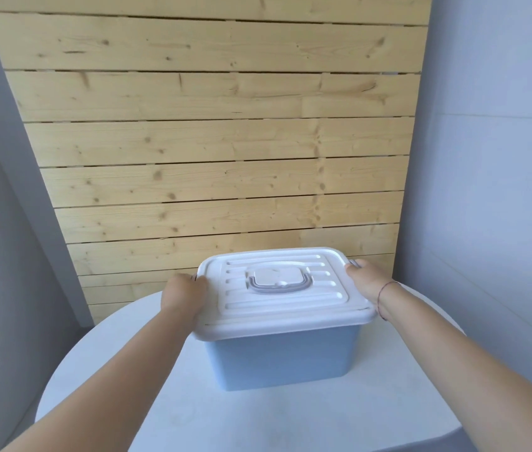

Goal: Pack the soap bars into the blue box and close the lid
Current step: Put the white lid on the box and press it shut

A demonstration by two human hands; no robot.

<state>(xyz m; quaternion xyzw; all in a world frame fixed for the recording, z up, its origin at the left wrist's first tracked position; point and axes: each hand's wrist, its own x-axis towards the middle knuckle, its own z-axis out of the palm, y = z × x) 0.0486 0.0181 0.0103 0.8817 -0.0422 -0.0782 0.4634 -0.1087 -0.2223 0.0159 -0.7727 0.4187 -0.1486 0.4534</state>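
A round white table (258,419) stands before a pale pine plank panel (212,141), grey walls (499,158) flanking the panel.

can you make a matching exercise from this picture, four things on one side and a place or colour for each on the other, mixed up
Things
1. lid
2. blue box
3. left hand
4. right hand

Descriptions
A. on the lid's right end
B. white, ribbed, lying on the box
C. on the lid's left end
D. standing on the round white table

Pairs: 1-B, 2-D, 3-C, 4-A
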